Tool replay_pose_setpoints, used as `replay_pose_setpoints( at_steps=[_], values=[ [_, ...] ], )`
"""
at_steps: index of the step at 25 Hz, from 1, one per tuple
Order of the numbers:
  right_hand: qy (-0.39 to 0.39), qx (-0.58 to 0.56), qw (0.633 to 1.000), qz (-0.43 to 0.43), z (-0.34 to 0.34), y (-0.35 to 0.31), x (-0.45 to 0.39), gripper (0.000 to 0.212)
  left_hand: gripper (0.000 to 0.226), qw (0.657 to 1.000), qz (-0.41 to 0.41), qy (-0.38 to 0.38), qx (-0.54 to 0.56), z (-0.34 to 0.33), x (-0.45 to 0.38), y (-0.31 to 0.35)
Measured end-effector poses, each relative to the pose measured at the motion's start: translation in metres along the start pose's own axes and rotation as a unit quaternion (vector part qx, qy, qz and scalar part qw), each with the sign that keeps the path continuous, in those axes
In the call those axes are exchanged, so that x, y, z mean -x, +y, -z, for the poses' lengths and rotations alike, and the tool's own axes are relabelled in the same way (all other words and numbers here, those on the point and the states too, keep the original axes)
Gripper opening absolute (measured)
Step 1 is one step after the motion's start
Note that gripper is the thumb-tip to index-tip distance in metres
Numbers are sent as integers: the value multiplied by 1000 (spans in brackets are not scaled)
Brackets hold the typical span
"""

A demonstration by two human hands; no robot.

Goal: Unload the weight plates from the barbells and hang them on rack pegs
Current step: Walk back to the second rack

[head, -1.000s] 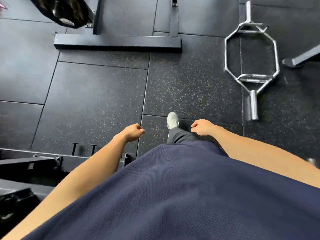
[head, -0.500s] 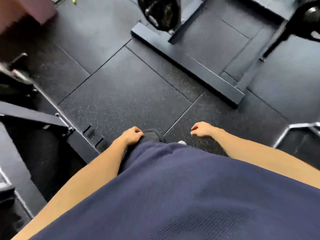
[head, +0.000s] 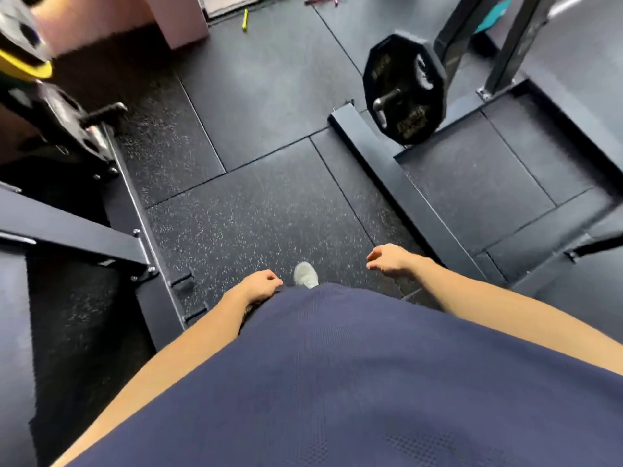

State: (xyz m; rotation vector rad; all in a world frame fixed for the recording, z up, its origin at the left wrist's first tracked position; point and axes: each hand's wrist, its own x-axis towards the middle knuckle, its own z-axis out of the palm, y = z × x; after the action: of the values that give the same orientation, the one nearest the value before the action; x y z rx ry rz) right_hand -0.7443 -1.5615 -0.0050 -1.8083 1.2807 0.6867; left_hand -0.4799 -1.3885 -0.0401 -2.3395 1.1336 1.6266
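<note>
A black many-sided weight plate [head: 404, 89] hangs on a steel bar end [head: 384, 101] at the upper right, beside the dark uprights of a rack [head: 505, 45]. At the upper left, blurred plates with a yellow rim [head: 23, 67] sit on another machine, with a bare peg [head: 104, 111] sticking out below them. My left hand [head: 259, 286] hangs by my waist with loosely curled fingers and holds nothing. My right hand [head: 387, 259] hangs in front of my hip, fingers relaxed, also holding nothing. Both hands are far from the plates.
The rack's long base beam [head: 397, 193] runs diagonally across the rubber floor on the right. A machine frame [head: 135, 197] with bolts and small pegs lines the left side. My grey shoe [head: 305, 274] steps on the speckled mat between them. A pink block [head: 175, 18] stands at the far wall.
The view has swung left and lifted as I walk; the black plate on the bar now sits at the upper right. My right hand's fingers have loosened.
</note>
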Motion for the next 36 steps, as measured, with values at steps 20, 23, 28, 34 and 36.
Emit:
replay_pose_setpoints(
  at_steps=[20, 23, 28, 34, 36],
  values=[
    [-24, 122, 989, 84, 305, -210, -271, 35, 29, 990, 75, 51, 105, 347, -177, 88],
    [-30, 151, 982, 105, 349, -244, -306, 33, 28, 986, 88, 77, 118, 386, -198, 91],
    [-52, 186, 973, 127, 407, -306, -369, 32, 26, 975, 106, 106, 162, 453, -239, 98],
    [-67, 221, 963, 138, 474, -403, -456, 36, 34, 974, 125, 79, 172, 551, -309, 91],
    [-67, 232, 960, 142, 499, -445, -487, 37, 36, 971, 130, 75, 184, 597, -333, 86]
  ],
)
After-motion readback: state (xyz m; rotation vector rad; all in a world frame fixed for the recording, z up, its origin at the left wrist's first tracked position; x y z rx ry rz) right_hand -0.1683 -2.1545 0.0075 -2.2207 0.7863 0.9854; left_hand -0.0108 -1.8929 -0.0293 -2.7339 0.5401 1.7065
